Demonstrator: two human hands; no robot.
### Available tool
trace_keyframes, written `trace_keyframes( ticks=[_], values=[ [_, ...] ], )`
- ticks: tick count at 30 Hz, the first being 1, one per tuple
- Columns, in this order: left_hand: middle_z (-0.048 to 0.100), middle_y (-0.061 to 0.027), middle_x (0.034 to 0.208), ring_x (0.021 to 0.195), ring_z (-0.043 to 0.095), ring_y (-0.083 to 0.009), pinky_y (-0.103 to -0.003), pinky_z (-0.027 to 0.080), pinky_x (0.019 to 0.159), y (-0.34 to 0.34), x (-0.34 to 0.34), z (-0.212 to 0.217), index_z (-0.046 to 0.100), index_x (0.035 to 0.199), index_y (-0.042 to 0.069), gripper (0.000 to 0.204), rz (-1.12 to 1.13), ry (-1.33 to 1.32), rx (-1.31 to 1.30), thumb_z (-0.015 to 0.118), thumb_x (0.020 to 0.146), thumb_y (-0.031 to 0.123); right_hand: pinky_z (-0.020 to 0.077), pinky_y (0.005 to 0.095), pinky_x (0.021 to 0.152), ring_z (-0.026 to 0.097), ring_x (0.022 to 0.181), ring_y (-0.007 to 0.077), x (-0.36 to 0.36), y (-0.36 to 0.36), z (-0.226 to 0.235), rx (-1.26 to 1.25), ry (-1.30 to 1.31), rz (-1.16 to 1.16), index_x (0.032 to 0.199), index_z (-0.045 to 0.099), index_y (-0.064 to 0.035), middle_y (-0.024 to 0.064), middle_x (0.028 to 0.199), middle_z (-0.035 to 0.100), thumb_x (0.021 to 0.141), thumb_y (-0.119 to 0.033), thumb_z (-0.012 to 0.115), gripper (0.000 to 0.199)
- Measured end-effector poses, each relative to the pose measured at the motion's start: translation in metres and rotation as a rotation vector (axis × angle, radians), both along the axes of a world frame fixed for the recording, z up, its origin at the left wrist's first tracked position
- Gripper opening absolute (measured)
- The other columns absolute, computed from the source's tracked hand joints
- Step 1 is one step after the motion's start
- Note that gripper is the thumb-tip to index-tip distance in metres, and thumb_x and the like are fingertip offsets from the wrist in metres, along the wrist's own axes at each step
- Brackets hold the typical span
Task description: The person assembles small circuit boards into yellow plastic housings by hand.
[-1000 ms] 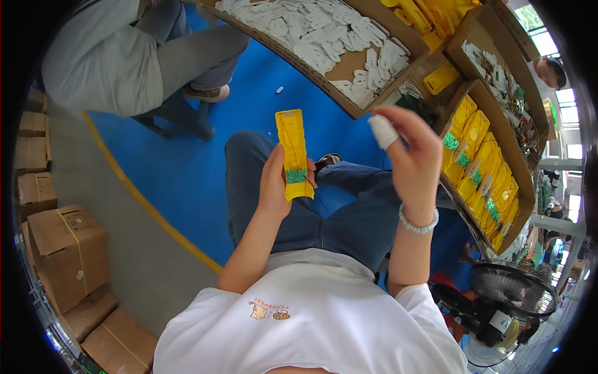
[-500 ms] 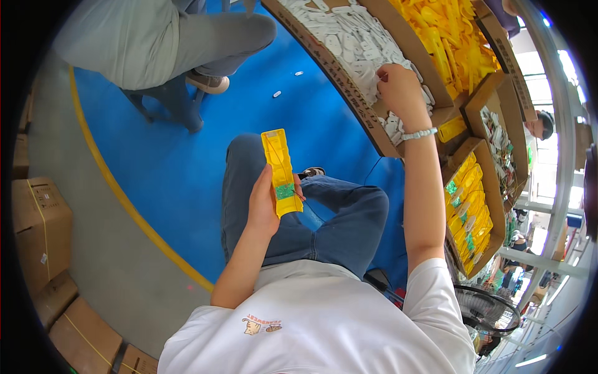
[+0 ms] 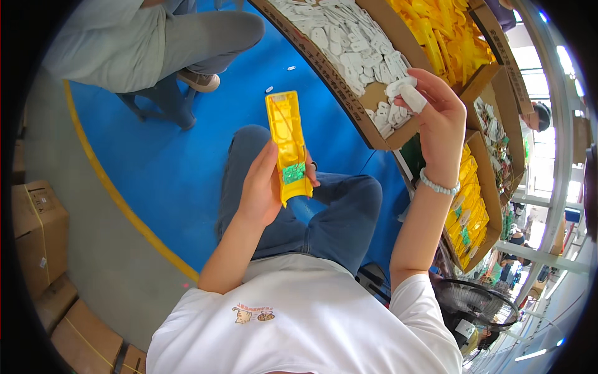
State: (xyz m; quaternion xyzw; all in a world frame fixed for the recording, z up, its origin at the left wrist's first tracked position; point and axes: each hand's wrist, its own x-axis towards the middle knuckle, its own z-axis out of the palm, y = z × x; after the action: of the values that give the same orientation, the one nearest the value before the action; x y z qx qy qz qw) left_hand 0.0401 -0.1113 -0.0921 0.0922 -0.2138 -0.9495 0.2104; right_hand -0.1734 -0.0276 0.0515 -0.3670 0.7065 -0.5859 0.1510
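Observation:
My left hand (image 3: 261, 187) is closed around a long yellow plastic housing (image 3: 285, 134), held upright above my lap with its hollow side facing me. A green circuit board (image 3: 294, 173) sits in its lower part, and a thin wire runs up along the inside. My right hand (image 3: 443, 118) is raised over the near corner of a carton of white parts (image 3: 349, 43). Between its thumb and fingertips it pinches white plastic pieces (image 3: 408, 95), small and oval; they overlap, so their exact number is unclear.
Beyond the white parts lies a carton of yellow housings (image 3: 430, 31). Nearer on the right is a box of yellow housings with boards (image 3: 471, 212), beside a fan (image 3: 476, 302). Another person (image 3: 187, 43) sits on a stool at far left. Cardboard boxes (image 3: 40, 227) line the left edge.
My right hand has come up out of the white parts and back toward me, now with white pieces in its fingers. My left hand has lifted the yellow housing slightly.

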Motion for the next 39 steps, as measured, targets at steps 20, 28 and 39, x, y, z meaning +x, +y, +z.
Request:
trace_keyframes(
  ticks=[20, 28, 39],
  values=[
    [0.061, -0.0093, 0.091, 0.068, 0.062, -0.0155, -0.025, 0.05, 0.051, 0.072, -0.044, 0.104, 0.041, 0.135, 0.008, 0.045, 0.151, -0.025, -0.315, 0.047, 0.098, 0.032, 0.052, 0.0286, 0.078, 0.062, 0.09, 0.0222, 0.061, 0.123, -0.029, -0.438, 0.013, 0.218, 0.09, 0.067, 0.007, 0.0157, 0.099, 0.062, 0.076, 0.011, 0.064, 0.014],
    [0.062, -0.0108, 0.093, 0.067, 0.061, -0.0147, -0.023, 0.048, 0.053, 0.094, -0.053, 0.104, 0.04, 0.136, 0.008, 0.044, 0.118, 0.069, -0.419, 0.042, 0.1, 0.033, 0.053, 0.0287, 0.075, 0.062, 0.087, 0.0219, 0.063, 0.153, -0.03, -0.478, 0.011, 0.163, 0.096, 0.065, 0.0078, 0.0162, 0.098, 0.062, 0.078, 0.007, 0.065, 0.017],
    [0.061, -0.0088, 0.097, 0.087, 0.061, -0.013, -0.023, 0.051, 0.067, 0.119, -0.066, 0.112, 0.043, 0.134, 0.007, 0.04, 0.082, -0.059, -0.494, 0.041, 0.101, 0.03, 0.0572, 0.031, 0.073, 0.066, 0.085, 0.0214, 0.073, 0.168, -0.033, -0.523, -0.258, 0.052, 0.107, 0.059, 0.0095, 0.0173, 0.1, 0.065, 0.081, 0.007, 0.066, 0.027]
  ],
)
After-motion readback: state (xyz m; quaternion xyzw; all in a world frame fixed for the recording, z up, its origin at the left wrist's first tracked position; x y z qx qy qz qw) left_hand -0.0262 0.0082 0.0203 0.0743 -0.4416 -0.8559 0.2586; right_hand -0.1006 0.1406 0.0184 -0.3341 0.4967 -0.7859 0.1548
